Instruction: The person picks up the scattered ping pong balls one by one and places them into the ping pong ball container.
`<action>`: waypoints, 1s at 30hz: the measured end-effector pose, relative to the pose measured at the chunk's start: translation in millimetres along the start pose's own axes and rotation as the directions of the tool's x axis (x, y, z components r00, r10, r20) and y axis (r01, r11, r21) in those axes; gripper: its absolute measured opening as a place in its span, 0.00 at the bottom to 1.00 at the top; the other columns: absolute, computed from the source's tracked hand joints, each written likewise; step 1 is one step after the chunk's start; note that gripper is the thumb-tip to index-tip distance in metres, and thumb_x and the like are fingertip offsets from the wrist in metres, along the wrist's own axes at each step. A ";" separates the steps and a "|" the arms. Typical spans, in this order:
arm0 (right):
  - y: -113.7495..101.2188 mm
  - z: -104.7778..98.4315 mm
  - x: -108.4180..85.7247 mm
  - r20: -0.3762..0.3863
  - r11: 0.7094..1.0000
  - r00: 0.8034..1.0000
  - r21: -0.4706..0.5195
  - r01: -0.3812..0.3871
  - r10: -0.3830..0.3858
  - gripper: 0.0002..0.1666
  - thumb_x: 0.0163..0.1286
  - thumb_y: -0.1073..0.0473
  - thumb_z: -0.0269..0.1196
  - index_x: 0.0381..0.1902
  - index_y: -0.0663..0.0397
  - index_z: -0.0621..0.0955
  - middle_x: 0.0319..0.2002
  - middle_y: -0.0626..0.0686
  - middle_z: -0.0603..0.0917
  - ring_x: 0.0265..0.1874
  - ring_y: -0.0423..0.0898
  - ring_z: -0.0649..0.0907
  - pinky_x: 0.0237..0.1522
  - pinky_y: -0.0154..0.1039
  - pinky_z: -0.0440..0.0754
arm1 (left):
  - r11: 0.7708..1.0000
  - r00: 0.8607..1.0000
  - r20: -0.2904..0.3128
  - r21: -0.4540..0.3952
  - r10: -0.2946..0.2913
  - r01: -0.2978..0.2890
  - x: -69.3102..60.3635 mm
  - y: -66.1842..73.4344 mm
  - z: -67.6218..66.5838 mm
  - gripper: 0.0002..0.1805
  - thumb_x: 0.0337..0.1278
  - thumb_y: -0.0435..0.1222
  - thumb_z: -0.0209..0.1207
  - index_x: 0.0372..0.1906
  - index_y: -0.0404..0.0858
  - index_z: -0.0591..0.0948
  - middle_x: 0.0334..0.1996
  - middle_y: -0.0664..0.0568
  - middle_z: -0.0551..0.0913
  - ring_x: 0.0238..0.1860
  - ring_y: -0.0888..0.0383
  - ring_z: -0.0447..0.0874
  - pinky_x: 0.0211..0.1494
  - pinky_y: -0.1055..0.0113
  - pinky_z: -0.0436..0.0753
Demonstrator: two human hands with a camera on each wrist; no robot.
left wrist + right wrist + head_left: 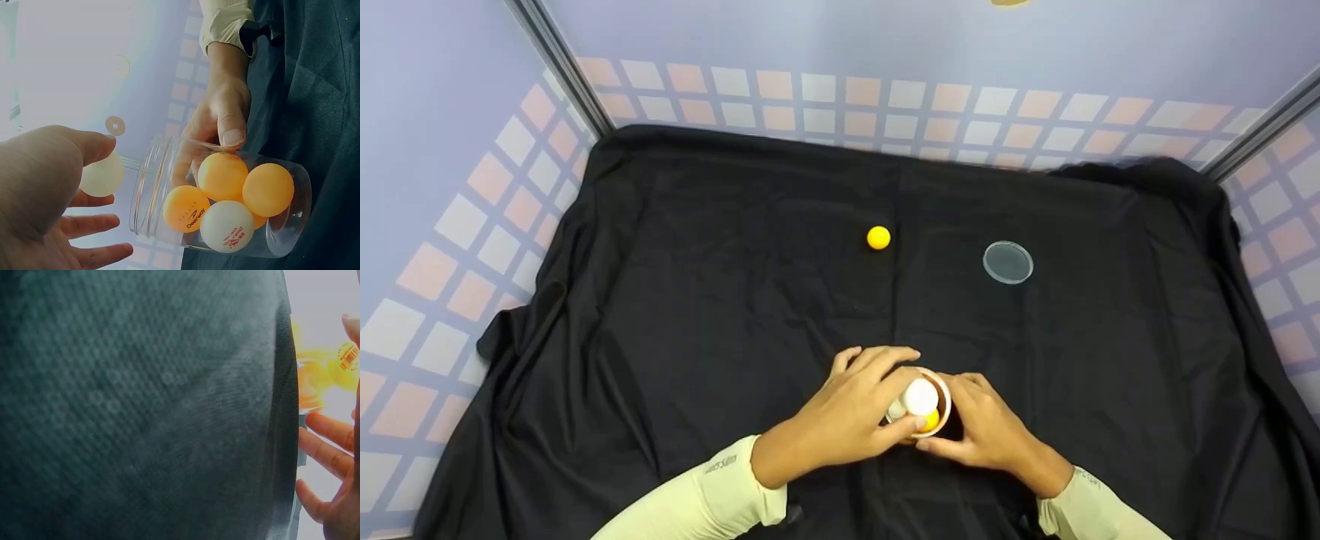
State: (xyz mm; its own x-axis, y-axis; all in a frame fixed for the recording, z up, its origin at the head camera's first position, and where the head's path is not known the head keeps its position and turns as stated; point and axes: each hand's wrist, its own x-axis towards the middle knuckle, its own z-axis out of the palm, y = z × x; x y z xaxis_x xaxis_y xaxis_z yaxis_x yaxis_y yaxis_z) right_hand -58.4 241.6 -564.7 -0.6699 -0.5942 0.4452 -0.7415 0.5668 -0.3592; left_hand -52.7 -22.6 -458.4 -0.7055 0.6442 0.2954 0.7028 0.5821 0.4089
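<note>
My left hand (855, 409) pinches a white ping-pong ball (103, 175) between thumb and fingers, just above the mouth of a clear plastic jar (147, 194). The jar's side is gripped by my right hand (986, 427), with the thumb showing along it in the left wrist view. Inside lie several orange balls (269, 189) and a white ball (227, 226) with red print. From the head view, I look down on the jar's round rim (947, 411). The right wrist view is mostly filled by dark cloth, with the right fingers (332, 455) at its edge.
A lone yellow-orange ball (878, 238) sits on the black cloth (720, 300) beyond my hands. To its right lies a clear round lid (1008, 262). Panels with pink and white squares (862, 94) stand around the table's back and sides.
</note>
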 end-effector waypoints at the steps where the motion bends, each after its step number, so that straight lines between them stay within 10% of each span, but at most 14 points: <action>1: -0.1 0.0 0.1 0.000 1.000 1.000 0.001 0.001 -0.001 0.53 0.53 0.32 0.75 0.69 0.53 0.74 0.58 0.47 0.84 0.49 0.44 0.85 0.52 0.51 0.79 | 1.000 1.000 0.000 0.002 0.001 -0.001 -0.1 0.1 0.3 0.25 0.62 0.55 0.64 0.60 0.50 0.77 0.69 0.54 0.73 0.70 0.54 0.72 0.64 0.42 0.71; 30: -0.9 0.8 -0.7 0.013 1.000 1.000 0.014 -0.019 0.019 0.52 0.53 0.32 0.75 0.70 0.52 0.73 0.60 0.47 0.83 0.51 0.45 0.85 0.54 0.51 0.78 | 1.000 0.999 0.031 0.025 -0.010 0.009 -3.2 2.6 3.5 0.28 0.56 0.55 0.67 0.60 0.50 0.79 0.72 0.58 0.72 0.72 0.45 0.68 0.65 0.32 0.66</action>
State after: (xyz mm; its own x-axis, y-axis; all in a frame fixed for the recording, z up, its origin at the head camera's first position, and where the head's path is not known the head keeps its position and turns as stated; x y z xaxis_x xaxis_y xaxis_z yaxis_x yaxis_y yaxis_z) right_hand -57.3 241.0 -565.3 -0.6843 -0.5906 0.4277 -0.7289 0.5698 -0.3795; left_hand -48.3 -21.5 -461.3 -0.7092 0.6537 0.2641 0.6985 0.6004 0.3894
